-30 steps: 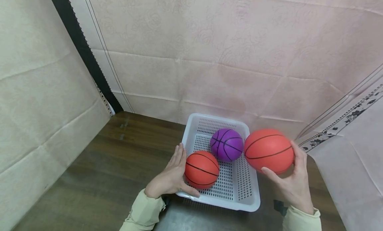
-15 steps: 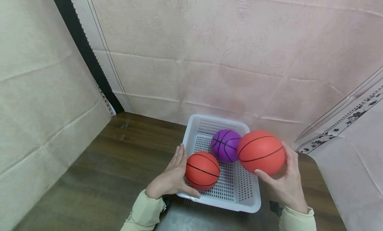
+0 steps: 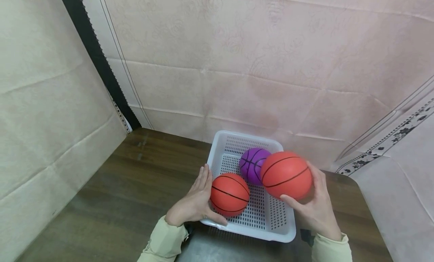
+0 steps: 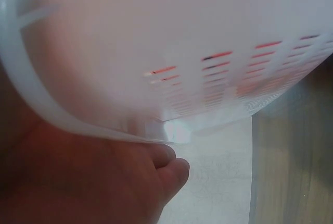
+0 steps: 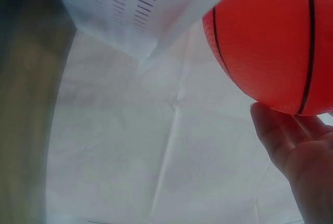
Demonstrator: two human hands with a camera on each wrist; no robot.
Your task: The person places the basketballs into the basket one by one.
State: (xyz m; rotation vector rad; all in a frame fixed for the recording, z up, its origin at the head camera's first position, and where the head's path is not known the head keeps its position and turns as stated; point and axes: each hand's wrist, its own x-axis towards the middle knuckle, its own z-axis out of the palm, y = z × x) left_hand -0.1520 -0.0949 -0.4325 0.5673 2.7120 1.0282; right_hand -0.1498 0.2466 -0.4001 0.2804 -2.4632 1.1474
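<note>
In the head view, a white perforated plastic basket holds a small orange-red toy basketball at its front left and a purple toy basketball further back. My left hand rests against the basket's front left corner, its fingers straight along the left rim and its thumb on the front rim. My right hand grips a larger red toy basketball, which is above the basket's right side and partly covers the purple ball. The right wrist view shows my fingers against this red ball.
Underneath is a dark wood-grain table, with a grey metallic-looking surface at the front. A pale cloth wall rises close behind the basket. Further cloth sides stand at left and right.
My right hand has carried the larger red ball leftward and slightly down, from beside the right rim to over the basket. My left hand, the basket and the balls inside keep their places.
</note>
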